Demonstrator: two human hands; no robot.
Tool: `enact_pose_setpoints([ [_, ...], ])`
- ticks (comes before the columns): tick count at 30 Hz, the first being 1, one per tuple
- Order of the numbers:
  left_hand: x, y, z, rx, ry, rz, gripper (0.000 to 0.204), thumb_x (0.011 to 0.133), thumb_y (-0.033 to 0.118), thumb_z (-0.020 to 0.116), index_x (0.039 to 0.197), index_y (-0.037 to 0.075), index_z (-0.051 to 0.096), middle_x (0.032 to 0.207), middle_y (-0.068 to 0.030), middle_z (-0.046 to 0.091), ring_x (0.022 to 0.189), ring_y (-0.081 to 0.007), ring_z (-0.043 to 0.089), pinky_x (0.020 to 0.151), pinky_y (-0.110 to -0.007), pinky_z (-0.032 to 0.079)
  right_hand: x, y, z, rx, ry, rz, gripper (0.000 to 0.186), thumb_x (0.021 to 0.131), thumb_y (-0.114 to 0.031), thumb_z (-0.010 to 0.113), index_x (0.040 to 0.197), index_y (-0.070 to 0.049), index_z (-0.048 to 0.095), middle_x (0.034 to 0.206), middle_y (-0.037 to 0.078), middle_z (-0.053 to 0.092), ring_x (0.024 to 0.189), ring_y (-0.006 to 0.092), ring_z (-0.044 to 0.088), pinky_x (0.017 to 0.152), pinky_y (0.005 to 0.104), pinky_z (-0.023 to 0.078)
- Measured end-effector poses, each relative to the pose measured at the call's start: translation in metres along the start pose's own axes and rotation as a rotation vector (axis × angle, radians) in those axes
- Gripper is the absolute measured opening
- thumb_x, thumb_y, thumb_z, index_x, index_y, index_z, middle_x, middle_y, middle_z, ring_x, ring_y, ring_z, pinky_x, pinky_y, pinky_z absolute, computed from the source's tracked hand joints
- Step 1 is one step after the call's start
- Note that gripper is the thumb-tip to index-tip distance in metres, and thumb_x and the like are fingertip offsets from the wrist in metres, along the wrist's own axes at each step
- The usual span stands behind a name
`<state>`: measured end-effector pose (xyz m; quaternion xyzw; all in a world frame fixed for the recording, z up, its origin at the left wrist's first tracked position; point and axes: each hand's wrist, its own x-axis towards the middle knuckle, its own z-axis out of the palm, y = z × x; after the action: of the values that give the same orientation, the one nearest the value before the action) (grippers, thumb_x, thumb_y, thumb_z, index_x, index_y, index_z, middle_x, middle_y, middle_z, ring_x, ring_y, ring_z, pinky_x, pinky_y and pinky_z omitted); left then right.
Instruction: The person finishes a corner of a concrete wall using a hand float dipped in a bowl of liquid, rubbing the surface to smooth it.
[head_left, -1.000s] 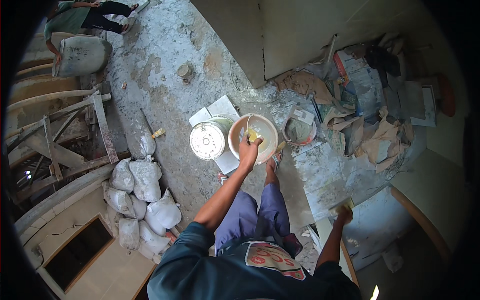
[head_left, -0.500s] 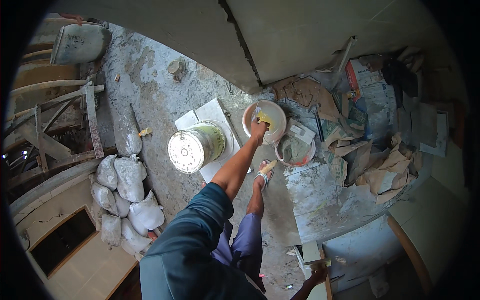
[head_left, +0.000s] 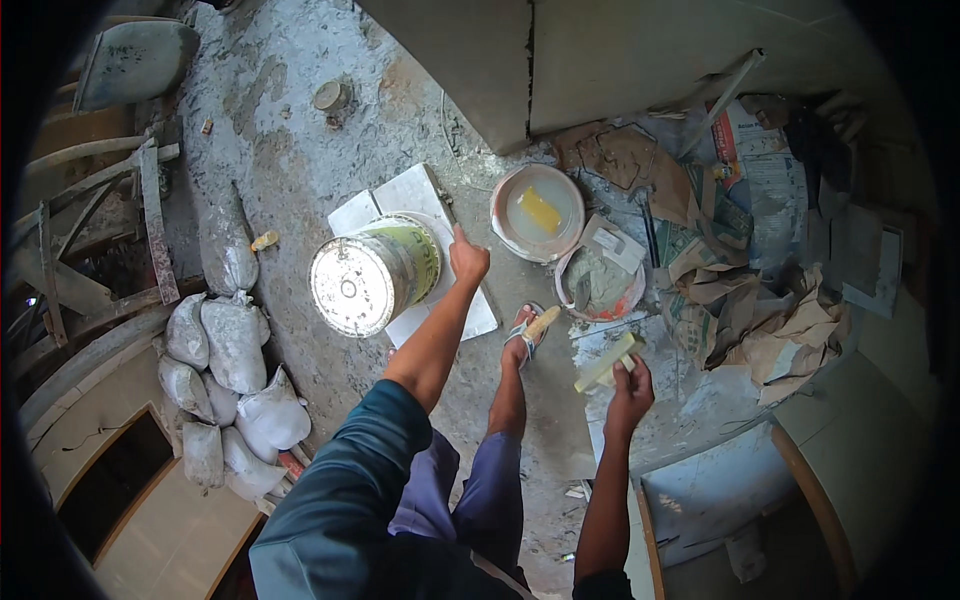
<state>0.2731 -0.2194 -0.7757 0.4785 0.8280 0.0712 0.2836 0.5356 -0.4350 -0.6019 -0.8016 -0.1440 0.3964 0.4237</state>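
My right hand (head_left: 630,392) grips a pale yellow-green float (head_left: 608,364), its flat pad tilted, above the floor at the right. My left hand (head_left: 468,258) hangs with nothing in it, index finger stretched out and the others partly bent, just right of a large paint bucket (head_left: 410,262). Farther right, a yellow sponge (head_left: 541,211) lies in a round basin (head_left: 497,222) of cloudy liquid. Touching that basin is a smaller basin (head_left: 635,297) with grey paste, and a white rectangular piece (head_left: 614,243) rests across its rim.
Pale tiles (head_left: 405,190) lie under the bucket. Filled white sacks (head_left: 235,345) are piled at the left, beside wooden framing (head_left: 160,220). Crumpled paper bags (head_left: 780,335) cover the right side. An oblong yellowish piece (head_left: 542,321) is at my sandalled foot (head_left: 522,345).
My left hand has let go of the sponge, leaving it in the basin, and moved left toward the bucket. My right hand has come up and forward from the lower right with the float.
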Motion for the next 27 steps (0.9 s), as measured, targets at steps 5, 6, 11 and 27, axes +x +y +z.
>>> enact_pose_setpoints([
  [5, -0.113, -0.124, -0.071, -0.103, -0.362, 0.216, 0.069, 0.08, 0.019, 0.069, 0.143, 0.009, 0.042, 0.104, -0.022, 0.062, 0.095, -0.035, 0.061, 0.087, -0.041, 0.048, 0.087, 0.001, 0.099, -0.616, -0.182, -0.404, 0.043, 0.081, -0.007, 0.064, 0.122, 0.002, 0.055, 0.12, 0.025, 0.056, 0.112, 0.0408, 0.054, 0.096, 0.0448, 0.043],
  [6, -0.142, -0.153, -0.094, -0.061, -0.391, 0.155, 0.069, 0.08, 0.023, 0.07, 0.142, 0.01, 0.044, 0.106, -0.0233, 0.063, 0.097, -0.0356, 0.062, 0.088, -0.041, 0.048, 0.098, 0.0, 0.116, -0.693, -0.203, -0.436, 0.045, 0.08, -0.006, 0.064, 0.124, 0.001, 0.053, 0.12, 0.025, 0.056, 0.112, 0.0414, 0.053, 0.097, 0.0455, 0.042],
  [11, -0.266, -0.291, -0.211, 0.184, -0.433, -0.203, 0.073, 0.078, 0.04, 0.067, 0.138, 0.003, 0.044, 0.109, -0.0329, 0.059, 0.101, -0.0478, 0.058, 0.09, -0.049, 0.048, 0.137, 0.006, 0.187, -0.905, -0.249, -0.464, 0.053, 0.075, -0.001, 0.07, 0.124, -0.002, 0.05, 0.116, 0.023, 0.059, 0.111, 0.0402, 0.055, 0.095, 0.0463, 0.045],
  [27, -0.326, -0.378, -0.221, 0.076, -0.899, -0.433, 0.085, 0.08, 0.049, 0.058, 0.148, 0.006, 0.03, 0.136, -0.0287, 0.048, 0.126, -0.0396, 0.05, 0.106, -0.044, 0.04, 0.013, 0.054, 0.051, -0.865, -0.168, -0.395, 0.071, 0.065, -0.008, 0.079, 0.129, 0.007, 0.05, 0.113, 0.025, 0.06, 0.104, 0.0368, 0.059, 0.093, 0.0415, 0.046],
])
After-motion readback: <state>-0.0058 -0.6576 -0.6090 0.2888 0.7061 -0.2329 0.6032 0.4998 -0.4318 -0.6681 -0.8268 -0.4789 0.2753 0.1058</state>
